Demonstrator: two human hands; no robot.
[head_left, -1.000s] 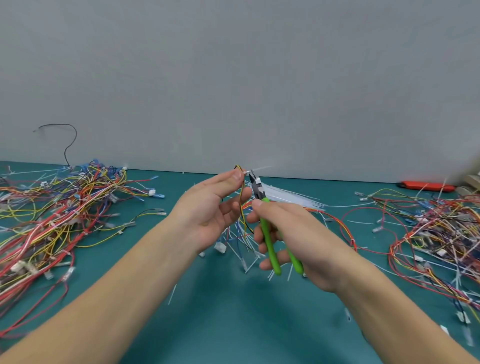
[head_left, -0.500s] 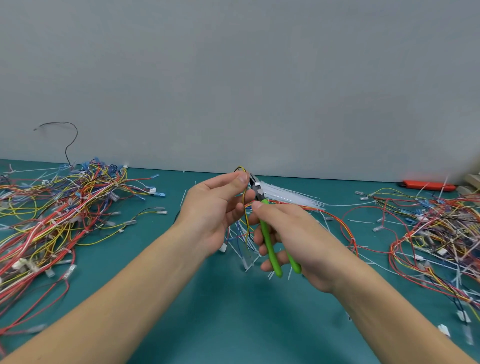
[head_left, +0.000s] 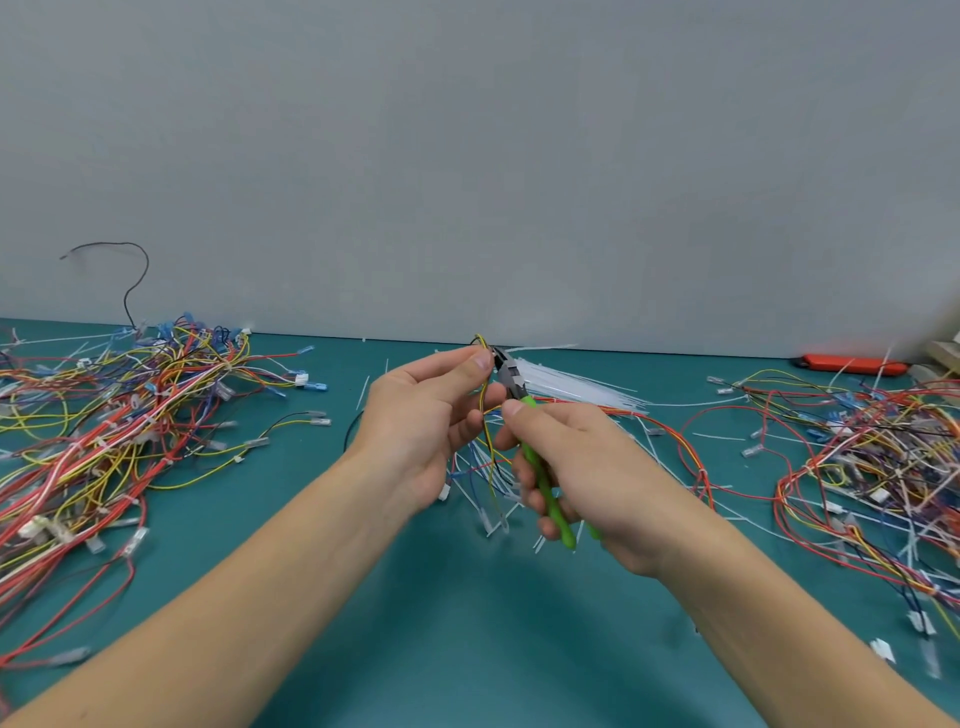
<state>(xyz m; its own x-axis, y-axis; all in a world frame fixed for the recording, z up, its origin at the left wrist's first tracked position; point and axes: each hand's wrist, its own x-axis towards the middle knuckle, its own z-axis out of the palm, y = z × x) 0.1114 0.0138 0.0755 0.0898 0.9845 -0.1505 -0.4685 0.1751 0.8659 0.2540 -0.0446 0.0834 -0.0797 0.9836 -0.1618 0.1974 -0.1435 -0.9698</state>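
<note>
left hand (head_left: 431, 415) pinches a small wire bundle (head_left: 485, 410), raised above the teal mat (head_left: 415, 623) | right hand (head_left: 582, 467) grips green-handled cutters (head_left: 540, 467), nose touching the bundle's top beside the left fingertips | wire heaps left (head_left: 104, 431) and right (head_left: 857, 457), well apart | white cable ties (head_left: 571, 384) just behind | bare mat near the front edge

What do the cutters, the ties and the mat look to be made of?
Cutters: green handles, smooth, slightly glossy, likely plastic or rubber sleeves; head dark grey with a dull shine, probably steel. Ties: translucent white thin strips, likely nylon. Mat: matte teal, even sheet, maybe rubber or vinyl.
</note>
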